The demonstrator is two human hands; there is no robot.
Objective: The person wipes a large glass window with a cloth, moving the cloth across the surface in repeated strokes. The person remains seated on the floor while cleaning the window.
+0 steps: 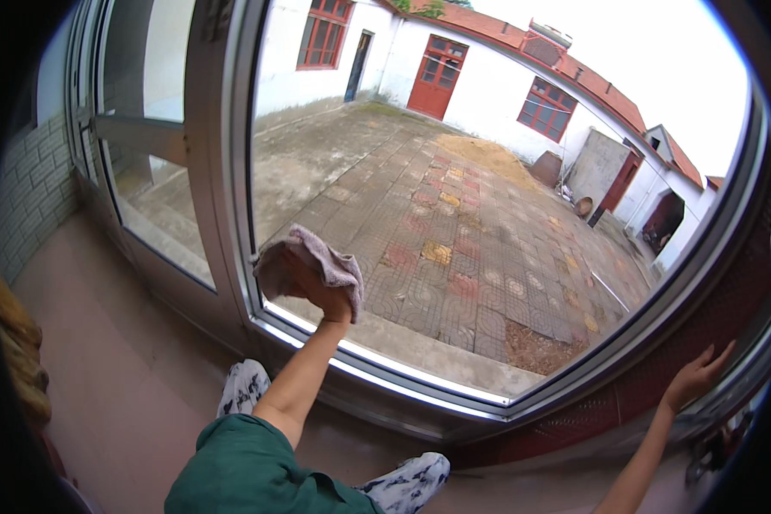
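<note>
My left hand (321, 292) grips a pale mauve terry cloth (331, 257) against the lower left part of a large window pane (385, 212). The cloth drapes over the fingers, hiding most of them. Close by is the corner of the aluminium window frame (236, 193), with its bright bottom rail (417, 383) beneath my wrist. Far to the right, my right hand (692, 380) holds nothing, its fingers spread. It is nearest to a dark red panel (578, 417) and a metal rail; whether it touches them I cannot tell.
A metal-framed glass door (142, 144) stands left of the window, beside a pale brick-patterned wall (35, 183). Beneath me is a smooth pinkish floor (103, 347). A brown object (19, 353) sits at the left edge. Outside lie a paved courtyard (385, 186) and a sand pile (488, 154).
</note>
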